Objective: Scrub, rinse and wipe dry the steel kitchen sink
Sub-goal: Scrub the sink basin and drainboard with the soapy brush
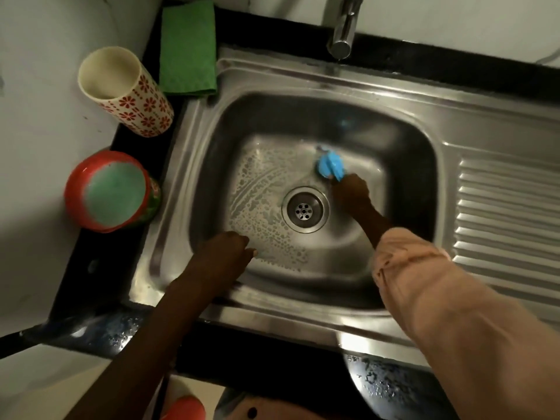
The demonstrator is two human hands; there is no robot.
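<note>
Steel sink (pixel 348 95), soap-streaked wet basin

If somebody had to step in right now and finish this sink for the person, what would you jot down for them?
Right hand: down in the basin, gripping a blue scrubber against the floor just behind the drain.
Left hand: holds nothing, resting at the near left edge of the sink, fingers loosely curled.
Done: soapy film and scrub streaks cover the basin floor left of the drain.
Left: scrub the remaining floor and walls, rinse under the tap, which is only dripping, then wipe dry; a folded green cloth lies on the counter behind the sink's left corner.
</note>
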